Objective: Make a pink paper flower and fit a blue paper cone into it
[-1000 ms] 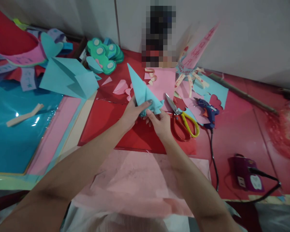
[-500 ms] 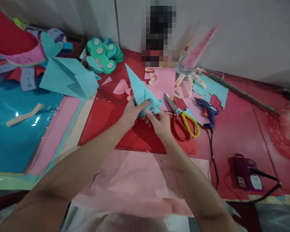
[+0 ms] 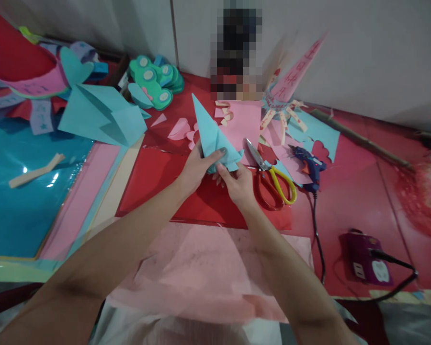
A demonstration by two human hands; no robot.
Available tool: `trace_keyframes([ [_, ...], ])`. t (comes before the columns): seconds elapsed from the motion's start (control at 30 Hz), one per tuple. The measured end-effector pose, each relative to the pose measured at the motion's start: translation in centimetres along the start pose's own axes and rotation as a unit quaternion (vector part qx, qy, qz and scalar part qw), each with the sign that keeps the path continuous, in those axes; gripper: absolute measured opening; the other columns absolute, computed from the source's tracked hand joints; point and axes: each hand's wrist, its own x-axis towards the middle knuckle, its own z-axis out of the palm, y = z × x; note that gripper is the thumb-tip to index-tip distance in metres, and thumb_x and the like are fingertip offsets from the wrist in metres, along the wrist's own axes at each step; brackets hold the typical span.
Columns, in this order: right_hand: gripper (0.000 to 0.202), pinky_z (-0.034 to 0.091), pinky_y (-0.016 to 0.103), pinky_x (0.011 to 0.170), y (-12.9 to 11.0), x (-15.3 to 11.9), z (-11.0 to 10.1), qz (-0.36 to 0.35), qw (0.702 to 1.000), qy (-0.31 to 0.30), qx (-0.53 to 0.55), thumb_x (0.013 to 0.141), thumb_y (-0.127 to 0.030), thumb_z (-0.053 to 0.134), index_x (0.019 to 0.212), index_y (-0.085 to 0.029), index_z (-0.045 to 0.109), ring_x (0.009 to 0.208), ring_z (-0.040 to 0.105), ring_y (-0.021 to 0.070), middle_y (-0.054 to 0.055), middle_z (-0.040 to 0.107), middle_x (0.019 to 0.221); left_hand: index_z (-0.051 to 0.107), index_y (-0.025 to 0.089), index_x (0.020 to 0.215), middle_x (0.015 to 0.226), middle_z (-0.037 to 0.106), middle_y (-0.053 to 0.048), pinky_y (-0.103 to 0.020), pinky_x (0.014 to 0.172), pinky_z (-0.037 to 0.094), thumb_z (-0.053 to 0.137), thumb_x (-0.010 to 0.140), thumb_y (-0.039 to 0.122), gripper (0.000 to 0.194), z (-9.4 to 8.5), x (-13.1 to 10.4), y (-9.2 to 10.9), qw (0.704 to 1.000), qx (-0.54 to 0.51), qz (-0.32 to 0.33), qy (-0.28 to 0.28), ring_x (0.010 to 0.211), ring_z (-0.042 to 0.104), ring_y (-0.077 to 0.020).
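A folded piece of light blue paper (image 3: 210,132) with a long pointed tip is held in front of me, its point up and to the left. My left hand (image 3: 197,165) grips its lower left side, thumb across the front. From the lower right, my right hand (image 3: 237,182) pinches its bottom edge, some fingers hidden under it. Beside my right hand lie scissors (image 3: 273,177) with one red and one yellow handle. Below the paper are red sheets in clear wrapping (image 3: 154,177).
A blue glue gun (image 3: 311,165) lies right, its cord running toward a purple power box (image 3: 368,258). A pink paper cone (image 3: 301,72) stands at the back. Green foam cut-outs (image 3: 151,79) and a folded blue sheet (image 3: 96,115) are left. A stick (image 3: 362,139) lies far right.
The folded paper has tilted slightly, its tip shifting a little to the right and becoming more upright. Both hands keep nearly the same grip.
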Motion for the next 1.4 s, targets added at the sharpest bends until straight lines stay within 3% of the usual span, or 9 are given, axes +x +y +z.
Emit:
trace_keyframes([
  [0.2, 0.03, 0.04, 0.021, 0.044, -0.06, -0.04, 0.0, -0.004, 1.0, -0.008, 0.005, 0.082, -0.048, 0.055, 0.073, -0.019, 0.053, 0.046, 0.051, 0.0086, -0.001, 0.063, 0.059, 0.047, 0.02, 0.082, 0.057, 0.054, 0.006, -0.02, 0.034, 0.033, 0.074, 0.063, 0.037, 0.037, -0.06, -0.04, -0.04, 1.0, -0.005, 0.001, 0.007, 0.038, 0.046, -0.0066],
  [0.5, 0.031, 0.041, 0.021, 0.043, -0.06, 0.01, 0.08, 0.014, 1.0, 0.02, -0.007, 0.082, -0.049, 0.053, 0.072, -0.019, 0.052, 0.044, 0.052, 0.0088, -0.003, 0.059, 0.053, 0.05, 0.02, 0.084, 0.066, 0.058, 0.003, -0.022, 0.041, 0.042, 0.077, 0.061, 0.039, 0.04, -0.25, 0.26, -0.39, 1.0, -0.01, 0.016, -0.005, 0.047, 0.053, -0.0095],
  [0.73, 0.029, 0.042, 0.022, 0.045, -0.21, -0.04, 0.19, 0.021, 1.0, 0.009, -0.001, 0.076, -0.047, 0.061, 0.075, -0.019, 0.054, 0.048, 0.054, 0.0097, -0.001, 0.063, 0.059, 0.049, 0.02, 0.083, 0.058, 0.053, 0.005, -0.02, 0.034, 0.034, 0.075, 0.063, 0.036, 0.037, -0.03, -0.01, -0.15, 1.0, -0.008, 0.002, 0.006, 0.039, 0.047, -0.008],
  [0.93, 0.028, 0.044, 0.023, 0.049, -0.03, -0.06, 0.21, 0.012, 1.0, 0.02, -0.01, 0.077, -0.044, 0.061, 0.07, -0.018, 0.054, 0.048, 0.054, 0.0102, -0.002, 0.06, 0.054, 0.049, 0.021, 0.083, 0.063, 0.056, 0.004, -0.021, 0.039, 0.04, 0.076, 0.062, 0.038, 0.038, -0.18, 0.24, -0.45, 1.0, -0.012, 0.012, -0.001, 0.045, 0.051, -0.0087],
  [1.17, 0.033, 0.041, 0.021, 0.042, -0.61, -0.08, 0.08, 0.003, 1.0, -0.003, 0.027, 0.074, -0.05, 0.062, 0.071, -0.019, 0.053, 0.044, 0.053, 0.0086, -0.001, 0.064, 0.057, 0.051, 0.019, 0.082, 0.061, 0.055, 0.004, -0.021, 0.042, 0.04, 0.076, 0.062, 0.037, 0.037, -0.22, 0.13, -0.05, 0.999, -0.045, -0.012, 0.021, 0.046, 0.051, -0.0084],
  [1.4, 0.029, 0.04, 0.019, 0.043, -0.36, -0.22, -0.34, -0.039, 0.996, -0.003, 0.084, 0.084, -0.047, 0.052, 0.076, -0.019, 0.057, 0.045, 0.054, 0.0072, -0.003, 0.064, 0.057, 0.054, 0.016, 0.074, 0.061, 0.058, 0.003, -0.019, 0.047, 0.043, 0.075, 0.061, 0.037, 0.032, -0.74, 0.92, -0.29, 0.99, -0.126, -0.035, 0.046, 0.051, 0.055, -0.0082],
])
